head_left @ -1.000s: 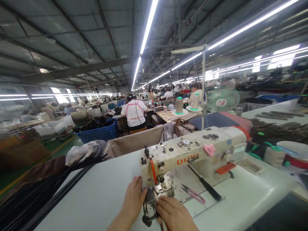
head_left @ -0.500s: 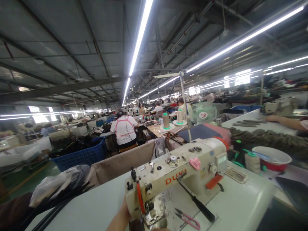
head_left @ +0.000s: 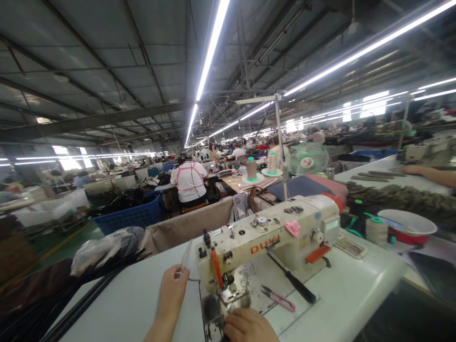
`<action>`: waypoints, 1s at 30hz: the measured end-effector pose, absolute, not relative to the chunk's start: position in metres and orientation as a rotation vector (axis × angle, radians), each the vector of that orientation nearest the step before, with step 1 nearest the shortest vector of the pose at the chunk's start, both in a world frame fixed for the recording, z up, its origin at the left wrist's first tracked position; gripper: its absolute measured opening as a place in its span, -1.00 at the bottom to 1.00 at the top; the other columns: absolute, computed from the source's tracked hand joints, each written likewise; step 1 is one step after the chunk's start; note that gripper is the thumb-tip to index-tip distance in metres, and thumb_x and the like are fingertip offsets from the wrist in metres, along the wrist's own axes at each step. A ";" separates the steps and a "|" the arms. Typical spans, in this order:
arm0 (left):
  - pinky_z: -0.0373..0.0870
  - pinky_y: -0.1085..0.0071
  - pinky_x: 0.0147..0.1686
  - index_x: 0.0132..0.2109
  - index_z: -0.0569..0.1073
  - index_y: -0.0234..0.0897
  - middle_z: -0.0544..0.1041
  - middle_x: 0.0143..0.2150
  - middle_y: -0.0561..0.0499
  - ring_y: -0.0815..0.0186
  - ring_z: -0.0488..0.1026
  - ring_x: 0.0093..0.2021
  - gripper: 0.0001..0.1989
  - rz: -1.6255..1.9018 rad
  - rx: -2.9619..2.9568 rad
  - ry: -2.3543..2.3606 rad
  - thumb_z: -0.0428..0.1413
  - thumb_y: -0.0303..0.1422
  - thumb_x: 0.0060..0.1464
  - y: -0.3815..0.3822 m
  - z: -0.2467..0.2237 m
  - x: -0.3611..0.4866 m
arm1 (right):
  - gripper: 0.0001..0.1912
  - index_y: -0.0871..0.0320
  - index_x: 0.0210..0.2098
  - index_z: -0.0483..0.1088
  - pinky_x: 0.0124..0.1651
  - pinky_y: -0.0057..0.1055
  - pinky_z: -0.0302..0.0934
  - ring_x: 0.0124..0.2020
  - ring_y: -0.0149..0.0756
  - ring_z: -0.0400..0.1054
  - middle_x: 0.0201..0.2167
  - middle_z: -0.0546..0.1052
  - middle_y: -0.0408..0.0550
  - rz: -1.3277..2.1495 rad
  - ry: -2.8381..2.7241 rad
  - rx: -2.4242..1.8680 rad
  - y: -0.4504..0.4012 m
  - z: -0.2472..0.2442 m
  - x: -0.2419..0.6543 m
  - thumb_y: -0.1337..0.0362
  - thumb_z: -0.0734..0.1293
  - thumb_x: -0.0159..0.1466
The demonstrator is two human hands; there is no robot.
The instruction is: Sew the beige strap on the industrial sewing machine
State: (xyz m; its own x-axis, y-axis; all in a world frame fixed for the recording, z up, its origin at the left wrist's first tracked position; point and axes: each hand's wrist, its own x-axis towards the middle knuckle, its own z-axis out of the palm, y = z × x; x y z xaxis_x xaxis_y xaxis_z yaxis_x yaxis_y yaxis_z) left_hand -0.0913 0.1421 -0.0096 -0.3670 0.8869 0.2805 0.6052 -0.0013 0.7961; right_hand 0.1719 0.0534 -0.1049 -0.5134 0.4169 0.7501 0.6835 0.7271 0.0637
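Note:
Left of the sewing machine (head_left: 270, 237), my left hand (head_left: 173, 292) is raised over the pale tabletop, thumb and fingers pinched on a thin pale strip (head_left: 185, 251) that loops upward. A darker end of it trails toward the machine head. My right hand (head_left: 251, 325) lies low at the machine's bed, fingers together and curled over the metal parts (head_left: 213, 311) below the presser foot. What those fingertips hold, if anything, is hidden. Right of the needle area are pink-handled thread snips (head_left: 281, 300) and a black-handled tool (head_left: 297, 284).
Black strips (head_left: 89, 294) and a plastic bag (head_left: 107, 249) lie at the left. Behind the machine are a tan cloth-sided bin (head_left: 188, 221), thread cones (head_left: 251, 168) and a green fan (head_left: 307, 159). A bowl (head_left: 408, 225) stands at right. Another person's arm (head_left: 429, 175) reaches in there.
My left hand has come out from behind the machine head, moving left with the thin strip showing. My right hand has come further into view at the bed. The view has shifted slightly.

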 end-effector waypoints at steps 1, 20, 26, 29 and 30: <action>0.45 0.00 0.07 -0.27 0.54 -0.24 0.62 -0.19 -0.22 -0.13 0.56 -0.07 -0.53 1.345 1.490 1.939 0.07 0.07 -0.09 0.134 -0.007 -0.094 | -0.79 0.00 -0.13 0.58 -0.07 -0.42 0.47 -0.14 -0.24 0.60 -0.11 0.72 -0.15 -0.392 -2.215 -0.848 0.047 -0.095 0.174 0.04 0.39 0.48; 0.54 0.29 0.05 -0.13 0.50 -0.28 0.54 -0.20 0.04 0.32 0.56 -0.14 -0.43 1.725 0.583 1.407 0.51 -0.08 -0.19 -0.032 -0.004 -0.095 | -0.72 0.14 0.15 0.58 0.29 -0.04 0.42 0.19 -0.02 0.52 0.18 0.63 0.06 0.031 -2.372 -0.953 0.016 -0.034 0.186 0.25 0.36 0.52; 0.52 0.29 0.11 -0.03 0.53 -0.28 0.61 -0.20 0.02 0.29 0.56 -0.09 -0.41 1.588 0.651 1.429 0.48 0.01 -0.05 -0.069 -0.015 -0.103 | -0.70 0.14 0.18 0.58 0.29 -0.04 0.42 0.22 -0.02 0.51 0.20 0.62 0.06 0.006 -2.392 -0.970 0.015 -0.031 0.186 0.27 0.35 0.52; 0.52 0.26 0.14 0.02 0.54 -0.29 0.62 -0.23 0.01 0.29 0.56 -0.12 -0.42 1.567 0.650 1.387 0.43 0.04 0.05 -0.082 -0.019 -0.106 | -0.70 0.13 0.17 0.59 0.30 -0.06 0.41 0.23 -0.03 0.51 0.20 0.62 0.04 -0.034 -2.396 -0.973 0.016 -0.032 0.187 0.26 0.31 0.54; 0.53 0.24 0.15 0.04 0.55 -0.30 0.62 -0.24 0.01 0.29 0.56 -0.13 -0.43 1.561 0.649 1.365 0.40 0.04 0.08 -0.086 -0.019 -0.106 | -0.69 0.13 0.18 0.59 0.31 -0.07 0.41 0.23 -0.03 0.51 0.20 0.62 0.04 -0.050 -2.399 -0.969 0.017 -0.033 0.187 0.26 0.30 0.54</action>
